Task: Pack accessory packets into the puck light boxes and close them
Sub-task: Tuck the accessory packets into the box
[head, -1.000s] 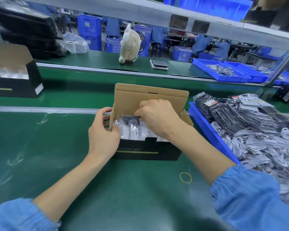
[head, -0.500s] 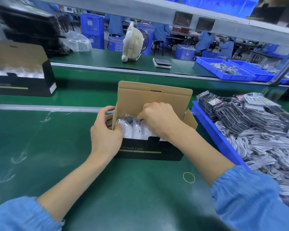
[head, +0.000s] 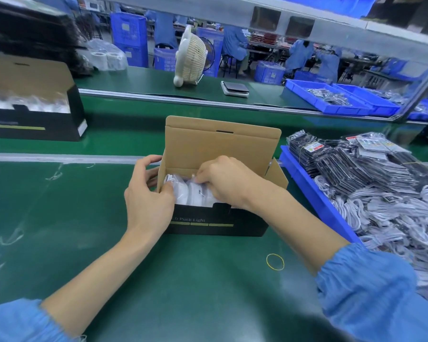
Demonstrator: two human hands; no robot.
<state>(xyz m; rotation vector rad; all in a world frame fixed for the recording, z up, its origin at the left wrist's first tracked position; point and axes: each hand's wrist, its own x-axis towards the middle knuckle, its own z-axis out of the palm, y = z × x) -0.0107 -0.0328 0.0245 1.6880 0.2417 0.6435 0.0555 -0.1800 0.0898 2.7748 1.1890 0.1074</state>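
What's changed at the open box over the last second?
The right hand has pushed the dark packet down among the white bagged lights; the packet no longer shows. The left hand keeps its grip on the box at its left end. The lid stays up, the rubber band untouched.

My left hand (head: 147, 197) curled with thumb forward, fingers wrapped round to the far side, my right hand (head: 226, 183) knuckles up, fingers bent downward pinching, both forearms bare, blue sleeves pushed back
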